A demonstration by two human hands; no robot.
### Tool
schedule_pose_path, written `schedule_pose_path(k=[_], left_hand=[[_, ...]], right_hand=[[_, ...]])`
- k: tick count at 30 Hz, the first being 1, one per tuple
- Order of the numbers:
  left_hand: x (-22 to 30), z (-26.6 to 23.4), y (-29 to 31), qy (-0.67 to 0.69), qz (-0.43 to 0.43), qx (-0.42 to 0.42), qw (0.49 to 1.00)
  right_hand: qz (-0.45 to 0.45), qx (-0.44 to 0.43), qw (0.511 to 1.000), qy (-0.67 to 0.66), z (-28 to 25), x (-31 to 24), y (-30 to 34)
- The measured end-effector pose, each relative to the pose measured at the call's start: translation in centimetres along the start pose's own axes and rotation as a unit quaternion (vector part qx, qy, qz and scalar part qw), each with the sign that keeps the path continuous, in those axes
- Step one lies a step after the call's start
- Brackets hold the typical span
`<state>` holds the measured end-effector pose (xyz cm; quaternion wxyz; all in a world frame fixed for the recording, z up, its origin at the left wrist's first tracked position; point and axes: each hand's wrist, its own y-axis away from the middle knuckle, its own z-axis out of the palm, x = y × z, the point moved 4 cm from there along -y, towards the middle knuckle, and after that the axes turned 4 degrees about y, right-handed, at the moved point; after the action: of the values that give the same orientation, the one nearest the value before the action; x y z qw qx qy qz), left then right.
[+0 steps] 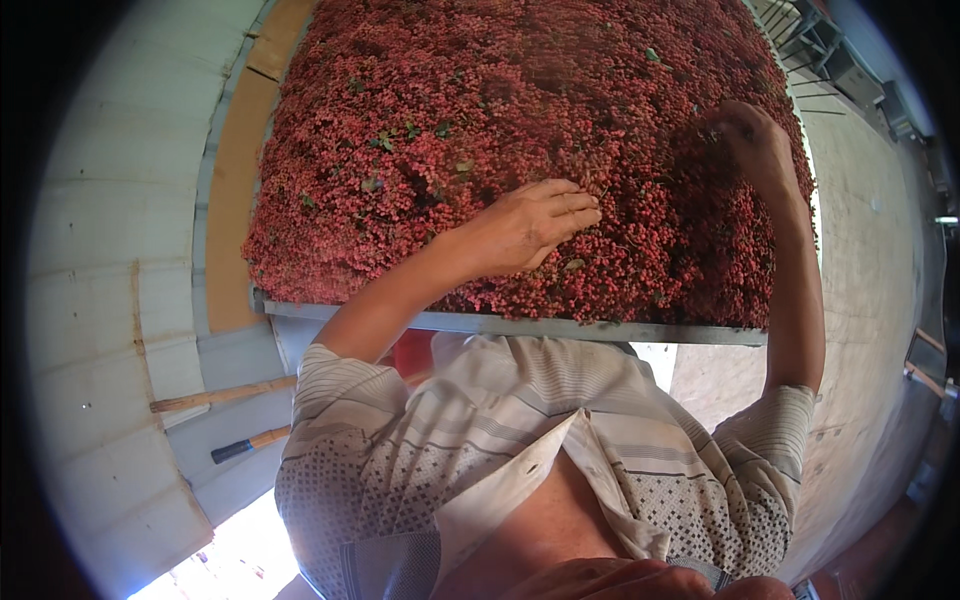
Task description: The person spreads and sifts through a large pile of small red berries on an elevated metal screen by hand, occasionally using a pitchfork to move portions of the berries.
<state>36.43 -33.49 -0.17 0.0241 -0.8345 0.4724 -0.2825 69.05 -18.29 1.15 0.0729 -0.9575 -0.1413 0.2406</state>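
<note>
A thick bed of small red berries [370, 225] in clusters, like peppercorns on their stems, fills a wide tray with a pale metal front rim [700, 333]. My left hand [545, 220] rests on the berries near the middle of the front, palm down, fingers stretched and slightly bent. Farther off at the right, my right hand [762, 145] reaches into a shaded part of the heap with its wrist bent. Its fingertips are dark and blurred against the berries, so their grip is unclear. A few green leaves [382, 140] lie among the clusters.
A tan board [240, 200] runs along the tray's left side. Below it lie a wooden stick [220, 395] and a dark-ended wooden handle [232, 452]. Pale panels [110, 300] cover the left, and concrete floor [860, 250] spreads at the right, with metal equipment [850, 75] beyond.
</note>
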Motion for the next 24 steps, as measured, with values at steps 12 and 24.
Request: schedule_pose_path(k=[12, 24], left_hand=[[-3.5, -6.2, 0.7, -0.084, -0.147, 0.151, 0.974], [-11.6, -7.7, 6.2, -0.125, -0.435, -0.117, 0.884]], right_hand=[[-0.181, 0.013, 0.982, -0.058, 5.0, -15.2, -5.2], [-0.207, -0.087, 0.963, 0.151, 12.5, -13.3, 1.4]])
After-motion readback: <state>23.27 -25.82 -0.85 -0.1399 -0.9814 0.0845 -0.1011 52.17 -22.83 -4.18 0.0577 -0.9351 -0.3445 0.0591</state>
